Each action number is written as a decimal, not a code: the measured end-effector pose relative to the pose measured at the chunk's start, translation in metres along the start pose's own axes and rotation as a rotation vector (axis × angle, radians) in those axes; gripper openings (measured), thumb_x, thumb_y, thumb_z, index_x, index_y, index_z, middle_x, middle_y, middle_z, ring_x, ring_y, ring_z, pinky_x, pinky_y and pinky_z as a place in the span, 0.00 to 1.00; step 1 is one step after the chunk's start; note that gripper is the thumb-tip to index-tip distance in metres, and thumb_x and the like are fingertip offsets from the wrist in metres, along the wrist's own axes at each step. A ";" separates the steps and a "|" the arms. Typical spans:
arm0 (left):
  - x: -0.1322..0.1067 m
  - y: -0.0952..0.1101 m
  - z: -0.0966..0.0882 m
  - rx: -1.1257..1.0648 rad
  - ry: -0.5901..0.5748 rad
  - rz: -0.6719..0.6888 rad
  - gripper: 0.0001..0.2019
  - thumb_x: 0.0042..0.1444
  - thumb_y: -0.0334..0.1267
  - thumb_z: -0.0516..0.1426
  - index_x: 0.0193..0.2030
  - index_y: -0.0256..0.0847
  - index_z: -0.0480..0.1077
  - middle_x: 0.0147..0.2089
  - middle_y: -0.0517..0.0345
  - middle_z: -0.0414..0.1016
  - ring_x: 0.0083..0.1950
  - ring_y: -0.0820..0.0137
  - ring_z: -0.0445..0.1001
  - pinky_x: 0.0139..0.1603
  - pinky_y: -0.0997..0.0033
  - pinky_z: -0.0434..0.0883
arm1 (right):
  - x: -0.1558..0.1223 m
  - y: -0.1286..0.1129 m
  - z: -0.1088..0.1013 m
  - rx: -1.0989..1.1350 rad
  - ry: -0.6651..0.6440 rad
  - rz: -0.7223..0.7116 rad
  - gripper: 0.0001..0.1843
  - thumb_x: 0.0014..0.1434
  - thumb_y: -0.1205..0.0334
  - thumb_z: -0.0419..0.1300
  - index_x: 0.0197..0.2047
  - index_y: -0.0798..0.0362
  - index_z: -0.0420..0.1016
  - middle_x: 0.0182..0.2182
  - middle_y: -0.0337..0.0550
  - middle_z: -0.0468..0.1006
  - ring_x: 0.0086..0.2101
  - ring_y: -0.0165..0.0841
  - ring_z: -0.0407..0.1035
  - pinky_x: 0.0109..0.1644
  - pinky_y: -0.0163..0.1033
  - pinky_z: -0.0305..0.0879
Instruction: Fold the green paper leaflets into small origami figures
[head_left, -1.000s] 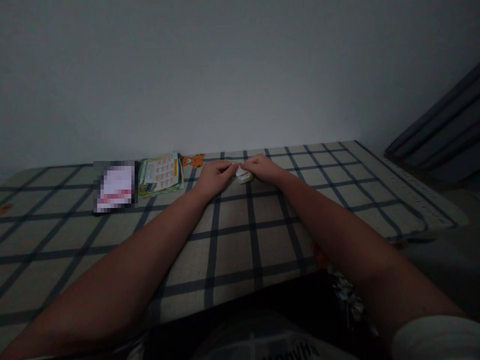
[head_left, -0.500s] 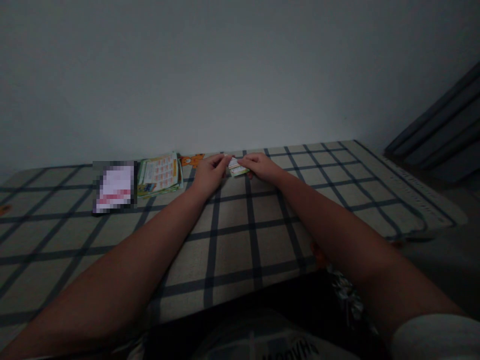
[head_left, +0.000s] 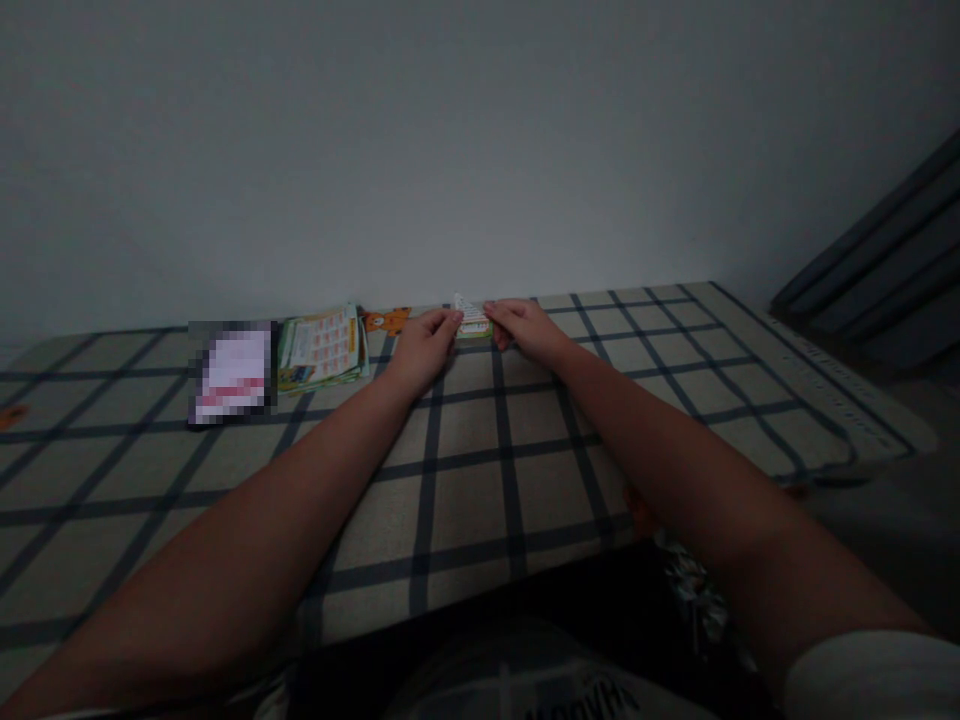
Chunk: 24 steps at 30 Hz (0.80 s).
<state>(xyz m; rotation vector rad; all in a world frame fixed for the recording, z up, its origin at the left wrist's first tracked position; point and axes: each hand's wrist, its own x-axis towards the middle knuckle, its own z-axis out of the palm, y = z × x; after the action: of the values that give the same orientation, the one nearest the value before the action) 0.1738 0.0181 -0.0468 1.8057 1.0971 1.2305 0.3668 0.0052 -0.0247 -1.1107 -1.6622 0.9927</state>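
Note:
Between my hands is a small folded piece of printed paper (head_left: 473,325), white and green, with a pointed white corner standing up at its top left. My left hand (head_left: 426,343) pinches its left edge between thumb and fingers. At the right edge, my right hand (head_left: 523,328) grips it with the fingertips closed. Both hands are low over the far part of the checked tablecloth (head_left: 465,500). The paper's underside and some fingertips are hidden.
Left of my hands lies a stack of printed green and white leaflets (head_left: 322,347). Beside it is a blurred-out phone-like object (head_left: 234,372) with a lit face. A plain wall (head_left: 480,150) rises behind the table, and a grey curtain (head_left: 885,250) hangs at the right.
The paper has turned and tilted up, so its pointed white corner now shows above my left fingertips. My right hand has risen slightly. The leaflets have stayed put.

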 end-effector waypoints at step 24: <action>-0.003 0.002 0.005 -0.289 -0.033 -0.099 0.30 0.51 0.60 0.67 0.49 0.35 0.80 0.46 0.45 0.84 0.45 0.60 0.82 0.43 0.63 0.79 | 0.004 0.013 0.002 0.169 -0.067 -0.020 0.10 0.58 0.61 0.69 0.41 0.54 0.74 0.31 0.38 0.78 0.27 0.25 0.68 0.30 0.31 0.66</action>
<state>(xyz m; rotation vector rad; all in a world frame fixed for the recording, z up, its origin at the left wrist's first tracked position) 0.1787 0.0141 -0.0474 1.5308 0.9261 1.2263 0.3675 0.0125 -0.0366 -0.9564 -1.6068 1.1457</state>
